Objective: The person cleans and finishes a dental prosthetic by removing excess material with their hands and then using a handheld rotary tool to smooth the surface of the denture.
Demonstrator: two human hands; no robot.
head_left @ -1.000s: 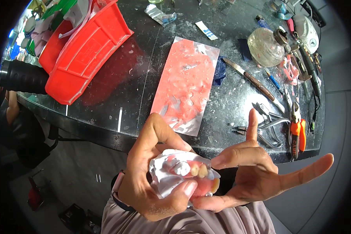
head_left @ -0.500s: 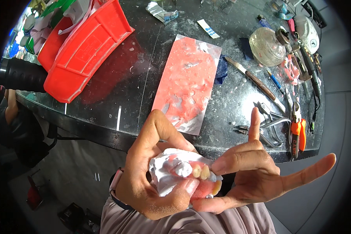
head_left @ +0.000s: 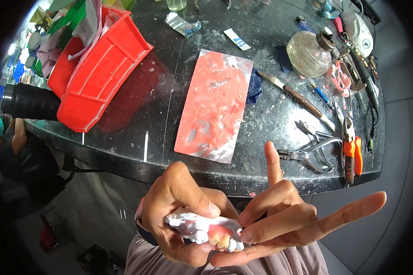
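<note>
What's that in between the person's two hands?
The head view shows a white-and-pink dental model with yellowish teeth between the left hand and right hand.

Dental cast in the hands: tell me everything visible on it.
The dental cast is an irregular, white, plaster-looking piece with a rough surface and white tooth shapes. Pink, wax-like material surrounds two yellowish teeth near its right end. It is held over the lap, in front of the black table. The left hand grips it from above and below; fingers of the right hand touch its right end.
</note>
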